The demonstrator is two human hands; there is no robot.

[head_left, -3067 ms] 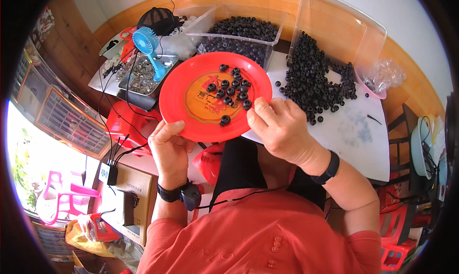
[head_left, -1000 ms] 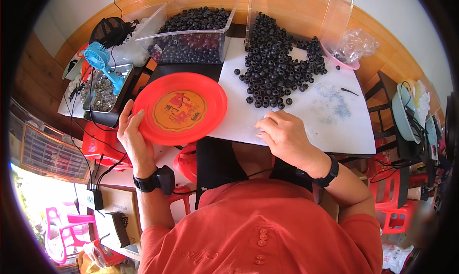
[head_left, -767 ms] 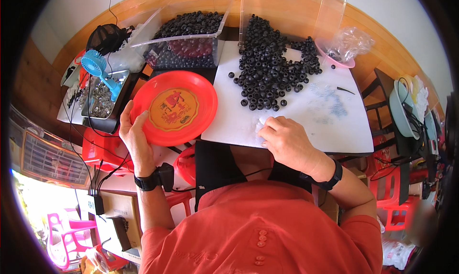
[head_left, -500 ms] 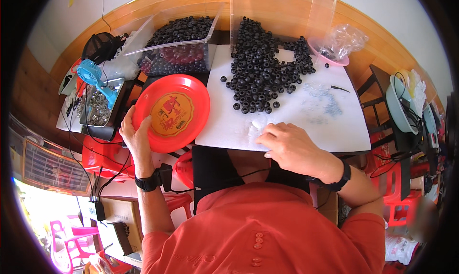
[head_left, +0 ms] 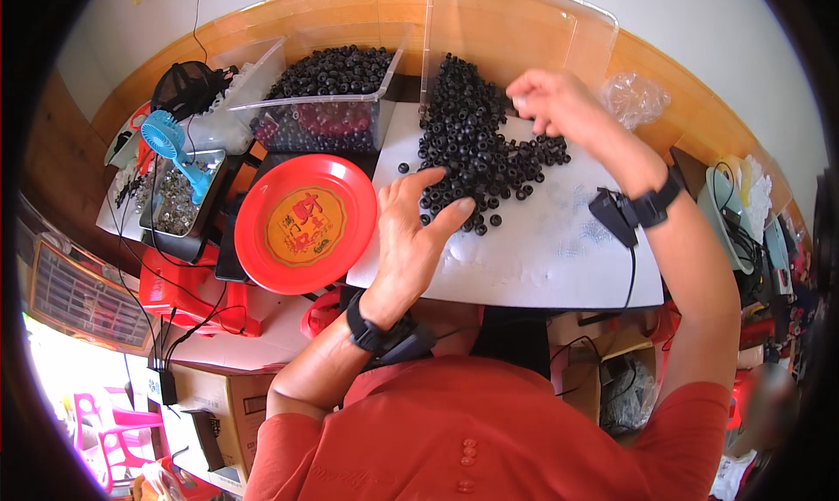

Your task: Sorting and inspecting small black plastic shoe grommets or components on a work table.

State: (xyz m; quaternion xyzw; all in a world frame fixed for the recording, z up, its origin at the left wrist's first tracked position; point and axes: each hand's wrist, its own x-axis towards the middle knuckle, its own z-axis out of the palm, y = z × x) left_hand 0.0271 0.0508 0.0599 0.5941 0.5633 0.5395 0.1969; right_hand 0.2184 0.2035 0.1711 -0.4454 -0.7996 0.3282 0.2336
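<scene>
A heap of round black beads with holes (head_left: 468,143) spreads over the white foam-like sheet (head_left: 542,269) in front of me. My left hand (head_left: 415,226) is at the heap's near left edge, thumb and fingers apart and nothing between them. My right hand (head_left: 564,108) is over the far right part of the heap, fingers loosely bent and apart, with no object visible in them. A red plate (head_left: 253,239) with a golden printed middle lies left of the sheet, beside my left hand.
A clear plastic bin (head_left: 384,125) of dark beads stands at the back left. A tray of small shiny pieces (head_left: 175,204) and a blue handheld fan (head_left: 163,136) are farther left. Crumpled clear plastic (head_left: 636,99) lies back right. A light-blue basin (head_left: 730,226) stands right.
My left hand has let go of the red plate, now lying down, and moved right to the beads. My right hand has moved from the sheet's front edge to the heap's far right.
</scene>
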